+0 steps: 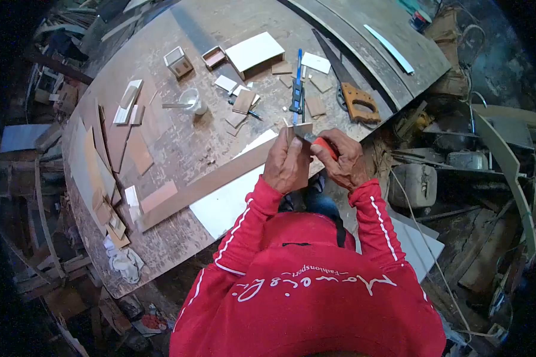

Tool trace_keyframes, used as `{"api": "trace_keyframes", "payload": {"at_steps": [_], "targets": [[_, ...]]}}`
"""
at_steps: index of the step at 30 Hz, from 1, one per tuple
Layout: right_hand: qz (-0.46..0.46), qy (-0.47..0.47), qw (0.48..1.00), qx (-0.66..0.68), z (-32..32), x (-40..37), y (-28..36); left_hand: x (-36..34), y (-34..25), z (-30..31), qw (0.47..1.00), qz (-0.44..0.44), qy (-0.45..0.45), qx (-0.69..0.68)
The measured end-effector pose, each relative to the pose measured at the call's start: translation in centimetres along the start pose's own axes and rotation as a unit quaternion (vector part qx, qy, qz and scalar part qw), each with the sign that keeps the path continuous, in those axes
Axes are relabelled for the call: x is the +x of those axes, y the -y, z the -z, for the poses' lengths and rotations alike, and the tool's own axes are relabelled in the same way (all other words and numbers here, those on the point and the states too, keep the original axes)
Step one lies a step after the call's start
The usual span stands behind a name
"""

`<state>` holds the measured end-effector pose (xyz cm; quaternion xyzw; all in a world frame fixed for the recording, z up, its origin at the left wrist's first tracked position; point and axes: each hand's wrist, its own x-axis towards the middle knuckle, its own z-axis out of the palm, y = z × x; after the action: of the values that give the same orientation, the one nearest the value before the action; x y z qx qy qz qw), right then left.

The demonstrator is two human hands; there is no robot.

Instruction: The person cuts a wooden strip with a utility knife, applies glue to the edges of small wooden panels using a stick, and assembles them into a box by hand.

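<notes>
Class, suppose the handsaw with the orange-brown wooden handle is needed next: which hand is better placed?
Probably the right hand: it is nearer the handsaw, though it must first release the red tool. The left hand is farther, holding a flat brown wooden piece.

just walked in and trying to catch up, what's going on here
A person in a red top is working by hand at a cluttered table. Their left hand grips a thin wooden piece, while their right hand holds a red-handled tool close against it; the tool's exact type is hard to tell. A handsaw lies unused on the table, and small wood pieces are scattered beyond the hands.
</notes>
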<state>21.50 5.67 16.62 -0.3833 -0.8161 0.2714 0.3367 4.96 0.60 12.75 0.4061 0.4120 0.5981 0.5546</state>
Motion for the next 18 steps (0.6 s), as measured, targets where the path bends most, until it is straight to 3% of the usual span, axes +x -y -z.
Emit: {"api": "trace_keyframes", "payload": {"at_steps": [9,12,15,18], "targets": [[0.012,0.005,0.999,-0.033,-0.3,0.6,0.0,-0.4,-2.0,-1.0,0.998,0.004,-0.034,0.051],[-0.010,-0.024,0.999,-0.047,-0.6,0.3,-1.4,-0.3,-1.8,-0.3,0.994,0.080,-0.014,0.073],[-0.177,-0.096,0.976,-0.078,0.6,-0.3,-5.5,-1.1,-2.7,-0.7,0.997,0.030,-0.057,0.041],[-0.102,-0.124,0.986,-0.036,1.4,-0.2,-4.6,-0.5,-2.7,-0.8,0.997,0.029,-0.052,0.059]]}}
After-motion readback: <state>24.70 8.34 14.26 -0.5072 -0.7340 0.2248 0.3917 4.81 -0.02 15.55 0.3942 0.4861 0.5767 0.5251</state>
